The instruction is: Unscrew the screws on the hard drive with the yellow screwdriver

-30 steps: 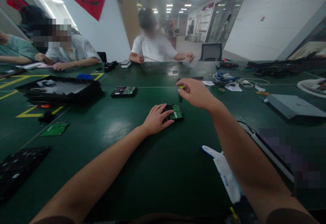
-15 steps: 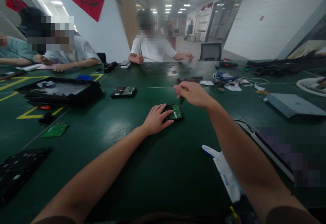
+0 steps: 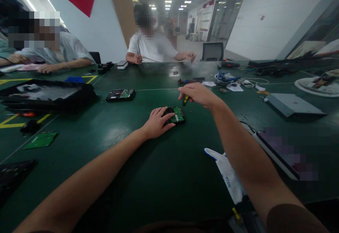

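A hard drive [image 3: 179,114] with a green circuit board on its upper face lies on the green table. My left hand [image 3: 159,121] grips its left end, fingers spread over the top and thumb along the near edge. In my closed right hand [image 3: 197,93] is a screwdriver [image 3: 185,100] with a black and yellow handle, pointing down beyond the drive's far right corner. Its tip is too small to make out. Farther left lies a second hard drive [image 3: 120,95], and a loose green circuit board [image 3: 41,140] rests nearer me, out of reach of either hand.
A black tray [image 3: 47,93] stands at left. On the right are a grey metal case [image 3: 295,104], a tablet-like device [image 3: 277,151], a white glove [image 3: 227,176] and tangled cables [image 3: 227,77]. Co-workers sit across the table, one opposite me [image 3: 153,47].
The view has turned slightly right, shifting everything leftward. In my right hand the screwdriver's yellow markings now show. My left hand keeps its place on the hard drive.
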### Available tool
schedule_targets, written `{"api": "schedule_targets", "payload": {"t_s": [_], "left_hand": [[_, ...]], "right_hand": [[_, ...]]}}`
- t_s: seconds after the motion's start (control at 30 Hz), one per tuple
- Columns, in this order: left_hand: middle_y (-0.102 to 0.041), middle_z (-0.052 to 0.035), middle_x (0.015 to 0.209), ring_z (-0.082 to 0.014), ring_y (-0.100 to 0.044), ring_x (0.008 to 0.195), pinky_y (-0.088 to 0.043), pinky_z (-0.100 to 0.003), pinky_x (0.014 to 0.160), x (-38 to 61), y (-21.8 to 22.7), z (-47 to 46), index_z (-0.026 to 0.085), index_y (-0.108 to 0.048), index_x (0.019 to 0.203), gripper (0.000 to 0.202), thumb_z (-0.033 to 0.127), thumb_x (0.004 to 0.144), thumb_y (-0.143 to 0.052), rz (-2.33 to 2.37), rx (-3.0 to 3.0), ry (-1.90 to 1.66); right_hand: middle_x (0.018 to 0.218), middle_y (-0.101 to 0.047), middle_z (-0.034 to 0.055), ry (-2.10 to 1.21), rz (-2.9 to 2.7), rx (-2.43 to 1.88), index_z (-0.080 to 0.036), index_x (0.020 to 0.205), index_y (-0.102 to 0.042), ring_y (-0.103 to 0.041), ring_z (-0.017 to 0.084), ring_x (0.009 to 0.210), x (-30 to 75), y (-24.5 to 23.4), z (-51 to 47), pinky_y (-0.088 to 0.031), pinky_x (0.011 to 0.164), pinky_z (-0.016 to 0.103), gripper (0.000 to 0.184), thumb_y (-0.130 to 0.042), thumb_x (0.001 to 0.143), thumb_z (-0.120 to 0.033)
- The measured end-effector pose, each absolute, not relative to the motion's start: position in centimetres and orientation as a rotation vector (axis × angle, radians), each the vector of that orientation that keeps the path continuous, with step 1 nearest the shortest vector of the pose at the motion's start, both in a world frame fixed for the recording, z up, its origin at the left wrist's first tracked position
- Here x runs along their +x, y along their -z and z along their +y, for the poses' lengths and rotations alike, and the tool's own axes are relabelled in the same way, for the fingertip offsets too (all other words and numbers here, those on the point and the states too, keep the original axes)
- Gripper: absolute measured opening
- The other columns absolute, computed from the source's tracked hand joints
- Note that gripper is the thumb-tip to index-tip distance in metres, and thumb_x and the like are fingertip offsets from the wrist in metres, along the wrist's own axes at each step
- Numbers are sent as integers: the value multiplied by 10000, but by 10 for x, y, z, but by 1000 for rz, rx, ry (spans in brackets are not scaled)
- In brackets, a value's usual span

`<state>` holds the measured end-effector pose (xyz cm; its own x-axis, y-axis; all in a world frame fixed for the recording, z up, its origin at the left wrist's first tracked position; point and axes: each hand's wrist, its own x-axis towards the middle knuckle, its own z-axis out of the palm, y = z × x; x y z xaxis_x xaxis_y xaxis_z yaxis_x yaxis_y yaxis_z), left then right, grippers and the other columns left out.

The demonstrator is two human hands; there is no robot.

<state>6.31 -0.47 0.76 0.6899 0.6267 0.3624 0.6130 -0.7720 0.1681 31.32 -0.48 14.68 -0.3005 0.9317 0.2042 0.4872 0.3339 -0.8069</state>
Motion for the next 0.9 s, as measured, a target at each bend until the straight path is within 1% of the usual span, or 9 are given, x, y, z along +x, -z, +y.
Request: {"api": "schedule_targets", "payload": {"t_s": [0.17,0.23,0.33,0.4,0.47,0.53,0.67,0.77,0.9], "left_hand": [[-422,-143,1605,-417,-384,1462,-333,-648,1179,67,-9,3,297,-564,1488,561,585,1006,-561,1005,2865,-608],[-410,-149,1613,-418,-386,1460,-333,-649,1179,69,-9,7,291,-570,1482,569,596,1002,-562,988,2869,-599],[-417,-156,1607,-414,-397,1454,-341,-641,1176,72,-7,12,282,-584,1469,568,601,1000,-564,974,2887,-608],[-428,-151,1600,-406,-407,1449,-347,-635,1174,73,-6,14,287,-589,1466,561,598,999,-567,982,2893,-633],[-438,-142,1596,-398,-414,1446,-354,-629,1172,74,-4,14,297,-591,1464,554,599,1001,-562,990,2896,-651],[-441,-139,1597,-393,-417,1448,-360,-622,1172,75,-3,14,299,-594,1463,551,601,1005,-552,993,2901,-655],[-444,-139,1601,-389,-418,1456,-356,-622,1179,75,-4,12,295,-593,1466,548,593,1007,-553,1005,2893,-652],[-446,-133,1605,-388,-415,1461,-348,-624,1185,75,-4,11,299,-593,1467,548,591,1004,-560,1013,2889,-651],[-434,-137,1615,-381,-399,1481,-330,-616,1203,75,-5,10,291,-585,1476,556,597,1015,-535,1025,2901,-624]], "right_hand": [[821,-745,78,-958,-1898,-1170,-162,773,-749,-520,107,605,309,-143,-2,-388,546,264,625,-517,992,-699],[822,-750,86,-1012,-1831,-1186,-154,787,-751,-524,103,593,310,-142,-1,-382,523,254,643,-506,989,-713],[841,-757,77,-1103,-1780,-1187,-156,835,-766,-525,96,570,319,-142,1,-375,484,238,531,-590,984,-634],[860,-761,73,-1171,-1785,-1161,-159,872,-778,-550,101,591,327,-144,2,-399,488,229,438,-651,969,-566],[874,-765,73,-1194,-1788,-1145,-165,917,-790,-556,103,602,333,-144,3,-404,489,224,396,-672,962,-540],[886,-766,73,-1165,-1791,-1155,-170,926,-795,-529,95,584,337,-144,4,-369,465,221,390,-670,964,-537],[850,-742,59,-1087,-1803,-1159,-163,852,-776,-459,77,548,334,-143,5,-317,448,221,409,-649,984,-529],[819,-729,44,-1061,-1835,-1113,-163,847,-752,-449,73,538,329,-143,4,-324,450,216,412,-644,991,-533],[908,-762,55,-1127,-1853,-1052,-172,939,-754,-509,76,560,329,-142,1,-366,449,202,449,-613,993,-595]]}}
